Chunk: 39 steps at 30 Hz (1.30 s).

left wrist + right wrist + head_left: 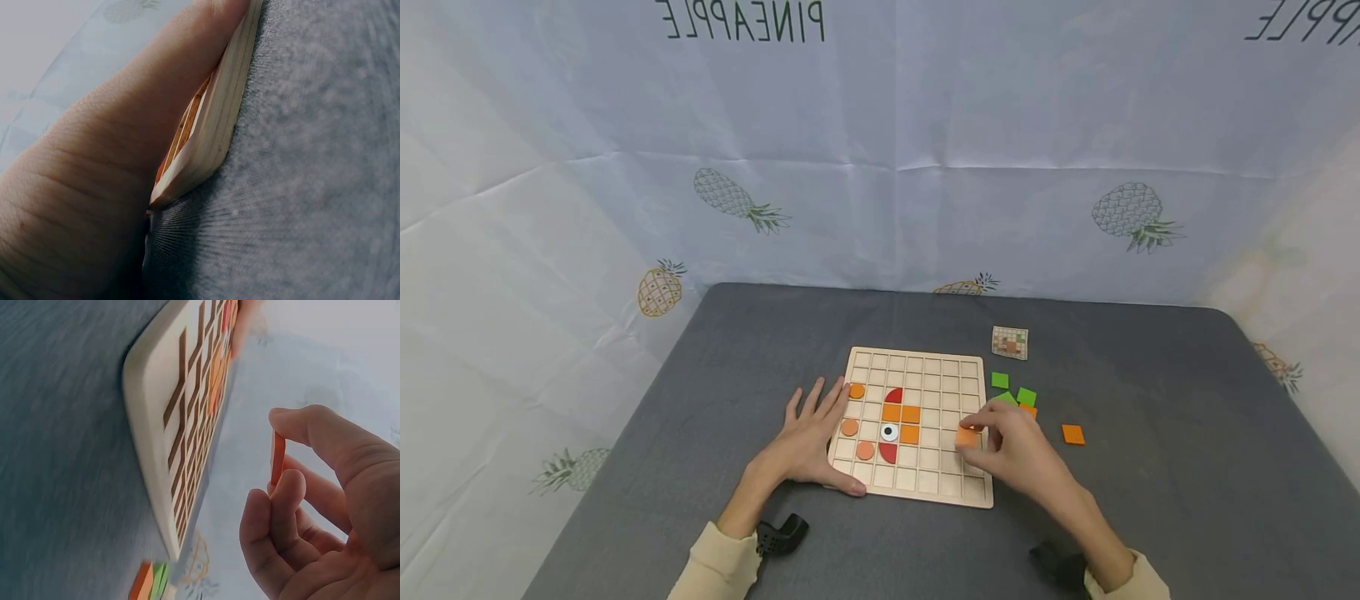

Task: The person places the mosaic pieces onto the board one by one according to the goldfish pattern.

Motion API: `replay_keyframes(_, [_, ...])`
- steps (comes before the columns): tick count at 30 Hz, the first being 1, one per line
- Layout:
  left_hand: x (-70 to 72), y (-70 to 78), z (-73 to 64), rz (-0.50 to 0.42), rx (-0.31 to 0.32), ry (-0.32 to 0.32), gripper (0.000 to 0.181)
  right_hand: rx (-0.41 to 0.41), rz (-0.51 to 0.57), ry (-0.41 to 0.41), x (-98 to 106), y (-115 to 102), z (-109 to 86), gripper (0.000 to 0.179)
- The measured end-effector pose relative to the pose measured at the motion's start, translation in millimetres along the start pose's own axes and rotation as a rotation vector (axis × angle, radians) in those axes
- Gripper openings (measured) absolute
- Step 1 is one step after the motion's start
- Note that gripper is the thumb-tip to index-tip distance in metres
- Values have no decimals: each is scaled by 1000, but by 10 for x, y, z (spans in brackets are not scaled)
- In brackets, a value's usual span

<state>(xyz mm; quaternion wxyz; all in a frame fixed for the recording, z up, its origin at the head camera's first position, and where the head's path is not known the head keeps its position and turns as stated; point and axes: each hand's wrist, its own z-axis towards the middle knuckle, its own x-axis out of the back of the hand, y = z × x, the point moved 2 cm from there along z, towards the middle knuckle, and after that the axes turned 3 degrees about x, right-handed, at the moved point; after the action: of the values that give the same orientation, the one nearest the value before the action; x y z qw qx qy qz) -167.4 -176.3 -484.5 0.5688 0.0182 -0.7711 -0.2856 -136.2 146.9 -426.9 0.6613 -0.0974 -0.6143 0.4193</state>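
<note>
Writing: white curtain behind bench reads "PINEAPPLE" mirrored, top left; second copy cut off at top right, "APPLE" end legible, also mirrored. Pineapple prints below. Small card with a printed coloured grid lies off the board's far right corner, toward the bench's far edge; details too small to read.

Thin orange square tile is in the right hand, pinched between thumb and fingertips, over the right part of the board, near its right edge. Flat face shows in head view, edge-on in right wrist view, where it's apart from the board. Square, so no clear long axis; face roughly parallel to the board.

Pale wooden grid board: roughly square, rounded corners, raised rim, lying flat, turned slightly against the bench's far edge. Left hand wide, fingers spread along board's left edge, thumb at its near left corner.

On board: three orange squares, two red quarter-circles, white disc with black dot, three orange discs toward left edge.

Right of board: green tiles, another orange tile partly covered, plus loose orange square farther right.
</note>
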Motion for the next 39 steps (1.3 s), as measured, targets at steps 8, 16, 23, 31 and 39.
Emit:
replay_keyframes(8, [-9,-10,9,13,2,3,154,30,57,-63,-296,-150,129,19])
replay_keyframes(16, [-20,-4,14,15,1,-2,153,35,56,-127,-523,-204,199,22])
replay_keyframes(23, [-15,-5,15,23,0,1,153,60,66,-140,-594,-194,231,21])
replay_keyframes(31, [-11,-8,11,23,-2,-2,153,37,73,-161,-651,-181,254,20])
replay_keyframes(39, [-10,-13,14,21,-3,0,153,35,79,-169,-671,-179,266,22])
